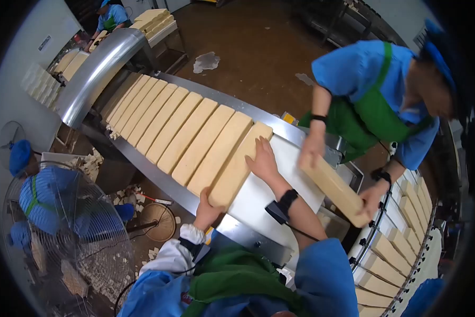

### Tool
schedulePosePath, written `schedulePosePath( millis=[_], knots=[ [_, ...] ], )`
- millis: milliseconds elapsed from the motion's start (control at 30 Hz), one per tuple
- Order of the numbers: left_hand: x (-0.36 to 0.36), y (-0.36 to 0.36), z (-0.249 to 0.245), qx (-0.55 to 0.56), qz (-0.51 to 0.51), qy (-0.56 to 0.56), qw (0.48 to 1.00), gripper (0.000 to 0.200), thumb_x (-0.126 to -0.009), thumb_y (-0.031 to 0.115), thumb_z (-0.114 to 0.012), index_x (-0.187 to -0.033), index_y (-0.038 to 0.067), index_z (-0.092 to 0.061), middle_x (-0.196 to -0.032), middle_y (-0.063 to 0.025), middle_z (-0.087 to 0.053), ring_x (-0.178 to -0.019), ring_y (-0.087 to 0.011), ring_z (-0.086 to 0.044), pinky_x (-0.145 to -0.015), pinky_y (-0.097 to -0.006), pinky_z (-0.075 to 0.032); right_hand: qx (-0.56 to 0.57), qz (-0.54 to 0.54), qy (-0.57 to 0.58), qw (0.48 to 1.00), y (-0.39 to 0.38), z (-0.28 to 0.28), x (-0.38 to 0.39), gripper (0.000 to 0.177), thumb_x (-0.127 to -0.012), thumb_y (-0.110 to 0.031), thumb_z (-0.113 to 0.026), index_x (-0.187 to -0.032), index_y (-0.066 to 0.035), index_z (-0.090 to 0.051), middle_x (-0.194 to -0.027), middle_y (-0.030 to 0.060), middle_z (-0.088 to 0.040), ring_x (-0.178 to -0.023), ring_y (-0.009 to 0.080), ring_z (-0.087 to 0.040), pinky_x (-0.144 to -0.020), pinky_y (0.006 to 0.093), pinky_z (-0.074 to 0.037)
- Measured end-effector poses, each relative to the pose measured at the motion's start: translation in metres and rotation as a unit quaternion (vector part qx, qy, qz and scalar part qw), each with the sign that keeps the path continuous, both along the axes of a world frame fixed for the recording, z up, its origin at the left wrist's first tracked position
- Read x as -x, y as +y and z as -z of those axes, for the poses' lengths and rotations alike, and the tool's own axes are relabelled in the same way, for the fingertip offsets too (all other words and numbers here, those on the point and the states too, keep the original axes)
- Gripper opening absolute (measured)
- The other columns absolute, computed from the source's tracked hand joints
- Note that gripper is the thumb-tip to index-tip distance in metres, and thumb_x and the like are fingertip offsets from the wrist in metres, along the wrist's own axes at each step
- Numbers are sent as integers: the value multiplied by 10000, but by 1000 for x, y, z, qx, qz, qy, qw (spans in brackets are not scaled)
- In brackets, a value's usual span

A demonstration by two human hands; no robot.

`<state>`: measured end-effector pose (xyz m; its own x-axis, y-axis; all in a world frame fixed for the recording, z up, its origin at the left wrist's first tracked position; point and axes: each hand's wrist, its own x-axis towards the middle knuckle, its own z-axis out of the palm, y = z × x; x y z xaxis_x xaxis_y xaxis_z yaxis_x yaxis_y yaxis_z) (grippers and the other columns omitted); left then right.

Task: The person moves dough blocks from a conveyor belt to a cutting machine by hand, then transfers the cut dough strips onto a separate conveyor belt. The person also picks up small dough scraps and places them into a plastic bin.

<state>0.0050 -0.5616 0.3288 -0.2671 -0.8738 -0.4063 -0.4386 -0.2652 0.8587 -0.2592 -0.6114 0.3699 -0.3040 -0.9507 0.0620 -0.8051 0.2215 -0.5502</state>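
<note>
A long pale-yellow block [241, 166] lies at the right end of a row of similar blocks on the conveyor. My left hand [207, 212] is closed round its near end, with the thumb against the end face. Toward its far end, my right hand [262, 161] rests against the block's edge, fingers stretched out and apart. The neighbouring block [221, 153] sits close beside it on the left. Right of my right hand, a co-worker holds another long block [335, 189] at both ends, tilted over the side of the white surface.
A curved metal hood [102, 74] spans the conveyor's far end. Metal side rails [153, 161] edge the belt. At right, another conveyor carries several blocks [393, 253]. A wire fan guard [71, 232] stands at left, near another worker. Scraps lie on the floor.
</note>
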Motion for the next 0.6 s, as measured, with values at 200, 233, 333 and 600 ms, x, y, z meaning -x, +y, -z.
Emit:
schedulePosePath(
  millis=[200, 233, 333, 600],
  knots=[
    [-16, -14, -28, -101, 94, 45, 989, 973, -661, 137, -835, -1457, 125, -276, -1045, -88, -640, -840, -154, -612, -731, -289, -518, -84, 81, 139, 983, -53, 34, 3, 783, -861, -423, -591, -1420, 63, -338, -1481, 237, -338, -1408, 362, -257, -1170, 473, -163],
    [-16, -16, -29, -149, 84, 87, 981, 983, -663, 113, -830, -1464, 118, -261, -1099, -113, -638, -933, -179, -632, -783, -308, -524, -95, 88, 151, 980, -56, 38, -2, 788, -862, -435, -589, -1421, 60, -338, -1474, 240, -345, -1402, 367, -264, -1165, 476, -178],
    [-16, -12, -16, -147, 131, 95, 976, 1016, -663, 172, -827, -1482, 108, -229, -1131, -169, -633, -981, -241, -642, -833, -338, -521, -68, 127, 198, 970, -70, 27, -1, 709, -763, -409, -694, -1260, 51, -484, -1255, 218, -519, -1213, 368, -451, -1047, 498, -322],
    [13, -31, -72, -225, 198, -61, 952, 967, -669, 239, -775, -1477, 129, -256, -1115, -231, -607, -841, -283, -663, -760, -372, -532, -129, 158, 238, 950, -62, 18, 31, 675, -656, -401, -752, -1163, -7, -544, -1156, 188, -584, -1118, 379, -536, -965, 486, -413]
  ],
)
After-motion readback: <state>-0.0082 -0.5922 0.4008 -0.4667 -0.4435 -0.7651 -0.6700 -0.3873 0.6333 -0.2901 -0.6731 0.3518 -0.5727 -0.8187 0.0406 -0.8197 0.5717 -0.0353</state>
